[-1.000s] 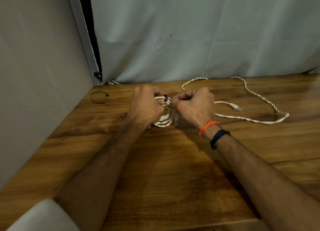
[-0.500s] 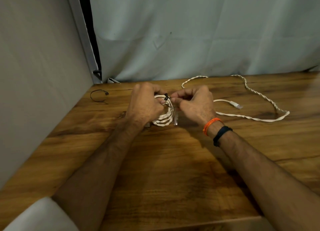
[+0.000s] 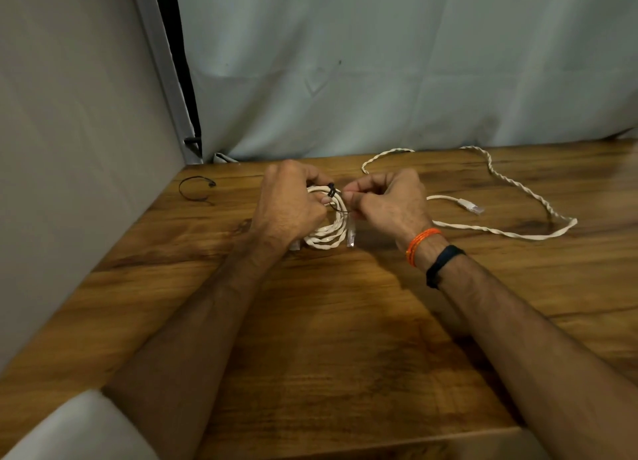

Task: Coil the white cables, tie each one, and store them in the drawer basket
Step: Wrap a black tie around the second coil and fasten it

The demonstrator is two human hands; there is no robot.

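Observation:
A coiled white twisted cable (image 3: pixel 329 233) stands on edge on the wooden table (image 3: pixel 345 338), its clear plug (image 3: pixel 351 235) hanging at the right side. My left hand (image 3: pixel 288 205) grips the coil from the left. A thin black tie (image 3: pixel 332 191) wraps the coil's top, and my right hand (image 3: pixel 386 200) pinches the tie's loose tail beside the coil. A second white cable (image 3: pixel 518 197) lies uncoiled on the table to the right, its plug (image 3: pixel 471 206) pointing right. The drawer basket is not in view.
A spare black tie (image 3: pixel 195 187) lies looped near the table's far left corner. A grey wall panel (image 3: pixel 69 148) bounds the left side and a pale curtain (image 3: pixel 414 62) hangs behind the table. A pale object (image 3: pixel 79 428) sits at the bottom left.
My right hand has shifted slightly right, drawing the black tie's tail away from the coil. The left hand stays gripping the coil.

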